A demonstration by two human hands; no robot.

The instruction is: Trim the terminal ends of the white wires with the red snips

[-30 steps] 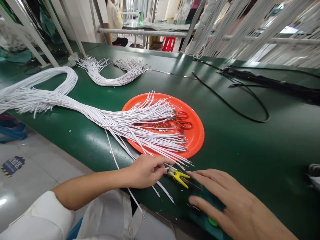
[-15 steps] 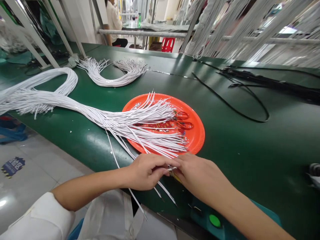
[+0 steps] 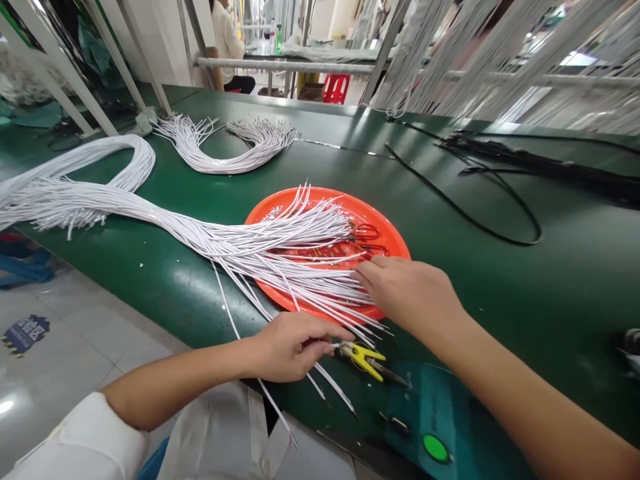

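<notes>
My left hand point(image 3: 297, 347) is closed in a pinch around a white wire, whose tip shows just past the thumb. Beside that tip is a small yellow clip-like tool point(image 3: 367, 360) with metal ends. Over the right side of an orange tray point(image 3: 400, 250), my right hand point(image 3: 413, 293) has its fingers drawn together at the wire ends; what lies between its fingertips is hidden. A thick bundle of white wires point(image 3: 200, 237) fans out across the tray. Orange-handled scissors point(image 3: 367, 232) and small metal bits point(image 3: 274, 213) lie in it.
A teal device point(image 3: 415, 413) with a green button point(image 3: 436, 448) is at the front edge. More white wire bundles point(image 3: 235, 160) lie at the back left of the green table point(image 3: 500, 287). Black cables point(image 3: 530, 167) lie at the right. A person point(image 3: 227, 40) sits in the background.
My right hand has moved away from my left, up and right to the wire ends over the tray. This uncovers the yellow tool. My left hand has hardly moved.
</notes>
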